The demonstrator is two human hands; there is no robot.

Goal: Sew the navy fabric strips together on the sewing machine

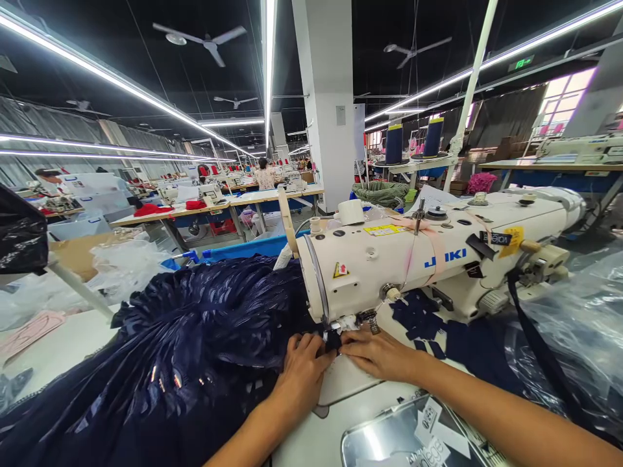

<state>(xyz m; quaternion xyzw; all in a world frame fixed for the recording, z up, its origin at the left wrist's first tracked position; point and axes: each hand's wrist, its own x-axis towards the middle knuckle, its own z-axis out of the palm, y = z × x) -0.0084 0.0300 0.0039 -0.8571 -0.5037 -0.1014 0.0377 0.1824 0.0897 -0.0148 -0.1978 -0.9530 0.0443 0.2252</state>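
A white sewing machine [379, 259] stands across the table, its needle end facing left. Beneath the needle lies a small piece of navy fabric [333, 341]. My left hand [305, 370] is at its left side, fingers bent and pressed down on the fabric. From the right, my right hand [372, 352] reaches under the machine head, its fingers together at the fabric's edge. The fingertips of both hands are close to the needle and partly hidden. To the left, a large heap of navy garments [195, 337] spreads over the table.
Small navy pieces [417, 314] lie behind my right forearm. A metal tray [384, 438] with white labels [431, 447] is in front. Clear plastic [574, 311] covers the right side. Thread cones [394, 144] stand behind the machine. A black bag [19, 230] hangs at left.
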